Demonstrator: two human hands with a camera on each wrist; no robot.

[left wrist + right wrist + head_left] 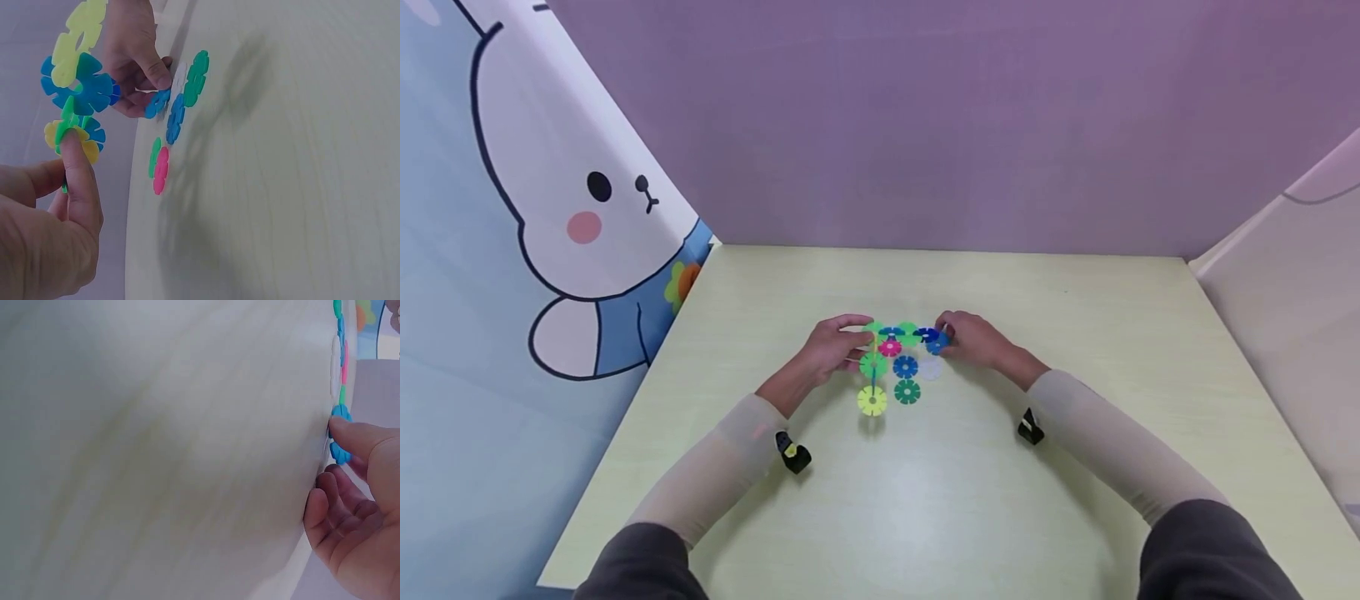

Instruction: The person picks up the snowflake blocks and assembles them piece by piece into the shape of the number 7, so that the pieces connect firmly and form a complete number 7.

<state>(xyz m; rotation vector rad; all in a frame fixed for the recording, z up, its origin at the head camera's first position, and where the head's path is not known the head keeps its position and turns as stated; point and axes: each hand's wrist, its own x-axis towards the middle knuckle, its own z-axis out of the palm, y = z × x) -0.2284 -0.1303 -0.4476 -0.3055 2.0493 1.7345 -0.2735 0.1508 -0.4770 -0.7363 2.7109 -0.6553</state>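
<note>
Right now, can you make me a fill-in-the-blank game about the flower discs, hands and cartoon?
1. The left hand holds joined discs; the lowest one in the head view is coloured ____.
2. The right hand holds a disc coloured ____.
3. The cheek of the cartoon animal is coloured ____.

Missing words: yellow; blue; pink.

Yellow disc (pixel 865 404), pink disc (pixel 161 171)
</note>
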